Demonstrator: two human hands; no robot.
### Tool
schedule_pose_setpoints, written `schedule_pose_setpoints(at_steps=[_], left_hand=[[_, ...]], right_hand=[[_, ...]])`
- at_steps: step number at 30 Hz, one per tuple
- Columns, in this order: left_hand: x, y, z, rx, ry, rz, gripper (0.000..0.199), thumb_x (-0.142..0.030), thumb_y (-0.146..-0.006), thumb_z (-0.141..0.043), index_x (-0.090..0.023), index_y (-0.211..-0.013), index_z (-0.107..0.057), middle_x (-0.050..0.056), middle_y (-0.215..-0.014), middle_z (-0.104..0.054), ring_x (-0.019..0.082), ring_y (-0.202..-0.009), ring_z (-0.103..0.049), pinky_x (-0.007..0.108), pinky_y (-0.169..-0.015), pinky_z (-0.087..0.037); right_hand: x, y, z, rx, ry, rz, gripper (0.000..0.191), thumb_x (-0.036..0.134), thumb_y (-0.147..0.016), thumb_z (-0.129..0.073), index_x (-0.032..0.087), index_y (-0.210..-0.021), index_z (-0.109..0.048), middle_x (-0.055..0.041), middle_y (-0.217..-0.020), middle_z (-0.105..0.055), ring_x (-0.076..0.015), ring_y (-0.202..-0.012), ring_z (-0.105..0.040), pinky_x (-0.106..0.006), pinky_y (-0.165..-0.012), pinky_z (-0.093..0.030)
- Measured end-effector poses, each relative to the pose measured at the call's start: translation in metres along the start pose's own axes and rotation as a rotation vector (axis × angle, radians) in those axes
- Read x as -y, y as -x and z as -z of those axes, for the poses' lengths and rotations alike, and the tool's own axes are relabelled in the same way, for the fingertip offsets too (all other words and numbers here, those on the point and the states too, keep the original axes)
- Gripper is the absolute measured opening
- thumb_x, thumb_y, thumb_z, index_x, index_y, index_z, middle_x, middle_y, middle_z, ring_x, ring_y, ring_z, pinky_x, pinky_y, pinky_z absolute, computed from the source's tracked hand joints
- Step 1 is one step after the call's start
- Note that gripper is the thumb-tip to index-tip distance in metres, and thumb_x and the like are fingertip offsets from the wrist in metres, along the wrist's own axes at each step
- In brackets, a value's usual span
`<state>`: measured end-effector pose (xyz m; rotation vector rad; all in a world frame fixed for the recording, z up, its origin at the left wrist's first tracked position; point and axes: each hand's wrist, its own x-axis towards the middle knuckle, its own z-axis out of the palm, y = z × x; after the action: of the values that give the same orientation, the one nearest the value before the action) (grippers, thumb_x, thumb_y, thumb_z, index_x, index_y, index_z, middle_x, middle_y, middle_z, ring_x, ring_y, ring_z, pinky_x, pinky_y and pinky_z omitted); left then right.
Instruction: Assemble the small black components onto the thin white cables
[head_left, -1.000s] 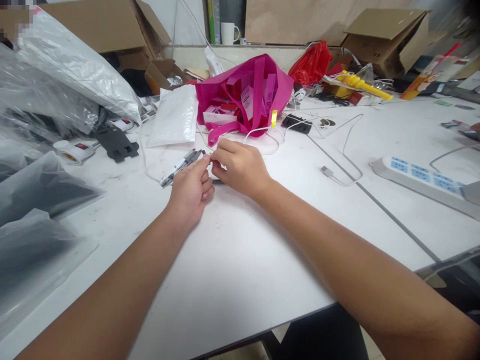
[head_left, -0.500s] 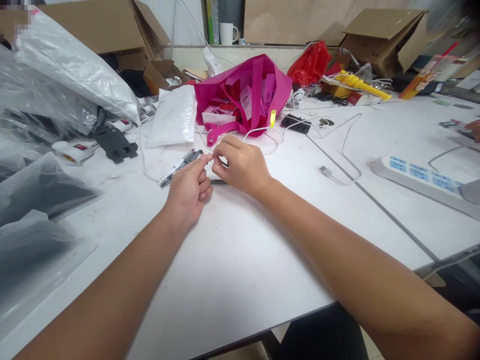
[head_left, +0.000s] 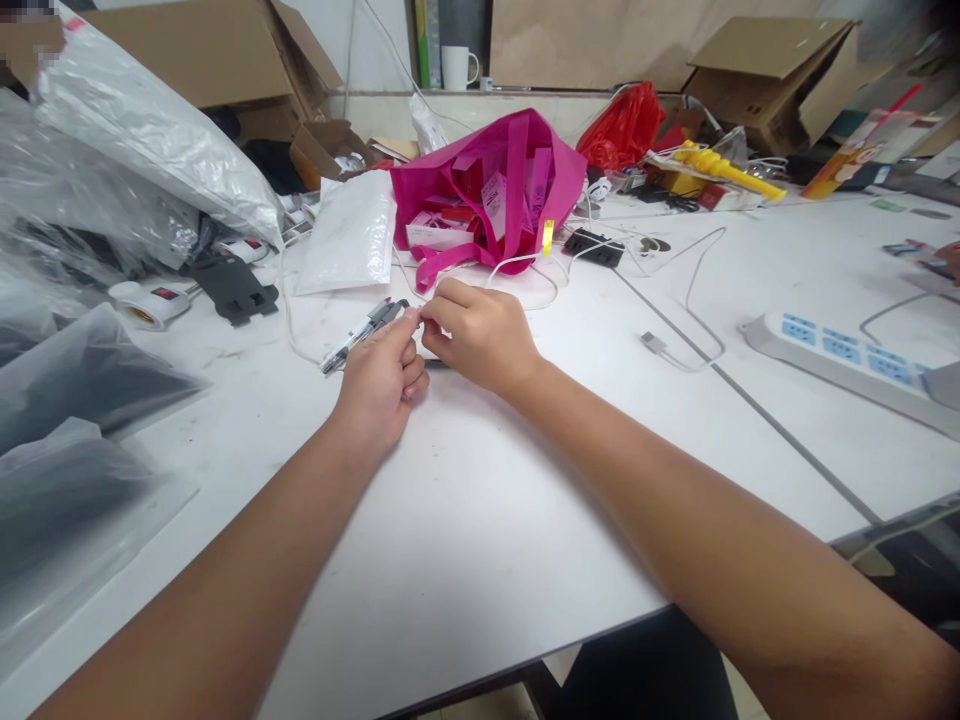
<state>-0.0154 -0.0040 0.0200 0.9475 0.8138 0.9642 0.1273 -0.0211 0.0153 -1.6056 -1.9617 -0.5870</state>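
Taking twelve o'clock as straight away from the person, the left hand (head_left: 381, 375) and right hand (head_left: 480, 332) meet tip to tip above the white table (head_left: 420, 560). The left fingers are curled in, thumb against forefinger; the right fingers form a narrow pinch. Anything between the tips is too small and hidden to tell.

Pens (head_left: 360, 338) lie in a bunch at about ten o'clock from the meeting fingertips, just beyond the left hand, partly hidden by it. A thin dark thing (head_left: 435, 363) shows under the right hand, too covered to name.

The white mailer (head_left: 349, 235) lies at eleven o'clock, near the pens, beside the open pink bag (head_left: 517, 190) at one o'clock, which holds small boxes (head_left: 442, 236). At two o'clock is a black socket block (head_left: 592, 247); at three, a USB plug (head_left: 653, 343) and, farther out, a power strip (head_left: 840, 350).
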Motion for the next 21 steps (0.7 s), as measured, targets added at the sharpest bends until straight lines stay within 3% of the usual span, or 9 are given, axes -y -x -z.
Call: schedule_pose_setpoints(at_steps=[14, 17, 21], left_hand=[[-0.003, 0.002, -0.002, 0.024, 0.0, 0.012, 0.035, -0.033, -0.092, -0.076, -0.02, -0.074, -0.049, -0.013, -0.055, -0.02, 0.004, -0.042, -0.015, 0.021, -0.039, -0.021], [-0.004, 0.004, -0.002, 0.011, -0.004, 0.008, 0.023, -0.035, -0.09, -0.078, -0.019, -0.088, -0.063, -0.013, -0.055, -0.018, 0.005, -0.042, -0.015, 0.02, -0.038, -0.021], [-0.006, 0.005, -0.002, -0.01, -0.011, 0.013, 0.025, -0.036, -0.09, -0.078, -0.016, -0.102, -0.07, -0.014, -0.056, -0.017, 0.005, -0.042, -0.015, 0.02, -0.038, -0.021]], right_hand=[[0.0, 0.0, -0.006, -0.063, -0.064, -0.055, 0.023, 0.021, -0.098, -0.052, 0.015, -0.09, -0.074, -0.0072, -0.095, -0.072, -0.0156, -0.072, -0.053, -0.033, -0.064, -0.029], [-0.006, 0.0, -0.005, -0.1, -0.087, -0.076, 0.021, 0.02, -0.096, -0.054, 0.016, -0.089, -0.073, -0.0074, -0.094, -0.072, -0.0164, -0.074, -0.055, -0.033, -0.064, -0.03], [-0.015, 0.001, -0.004, -0.165, -0.115, -0.132, 0.02, 0.018, -0.097, -0.053, 0.015, -0.091, -0.071, -0.0075, -0.092, -0.072, -0.0165, -0.074, -0.055, -0.032, -0.065, -0.033]])
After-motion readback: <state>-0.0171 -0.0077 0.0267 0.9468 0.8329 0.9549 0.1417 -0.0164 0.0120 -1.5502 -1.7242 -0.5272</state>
